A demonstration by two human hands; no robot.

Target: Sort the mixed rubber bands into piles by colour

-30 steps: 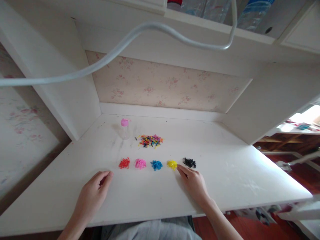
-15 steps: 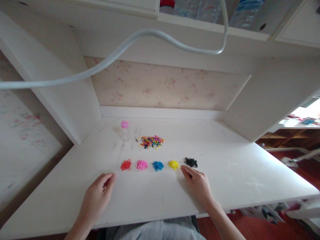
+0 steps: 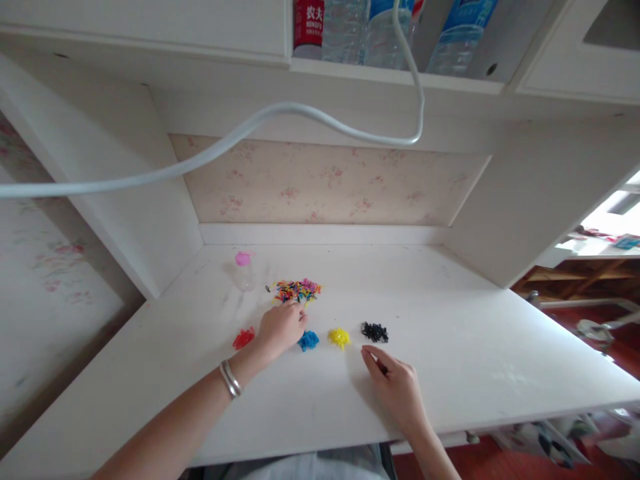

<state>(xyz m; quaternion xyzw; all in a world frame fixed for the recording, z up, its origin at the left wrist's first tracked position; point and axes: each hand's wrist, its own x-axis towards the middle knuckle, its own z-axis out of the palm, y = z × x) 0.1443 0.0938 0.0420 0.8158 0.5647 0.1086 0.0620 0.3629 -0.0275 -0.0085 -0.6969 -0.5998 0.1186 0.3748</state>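
My left hand (image 3: 281, 328), with silver bangles on its wrist, reaches over the front row to the near edge of a mixed pile of small coloured rubber bands (image 3: 298, 290). Its fingers are bent and drawn together; whatever they hold is hidden. My right hand (image 3: 395, 383) is on or just above the table, in front of the black rubber bands (image 3: 375, 332) and right of the yellow rubber bands (image 3: 339, 338). Its thumb and forefinger are pinched, their contents too small to make out. Blue rubber bands (image 3: 309, 341) and red rubber bands (image 3: 244, 338) flank my left hand, which hides the pink heap.
A clear bottle with a pink cap (image 3: 243, 260) stands behind, left of the mixed pile. A white cable (image 3: 280, 109) hangs across the view. Water bottles (image 3: 345, 30) stand on the shelf above the white table (image 3: 465, 353).
My left hand has moved from the table's left front, forward and right to the mixed pile. My right hand has drawn slightly back from the yellow bands. The view has tilted up.
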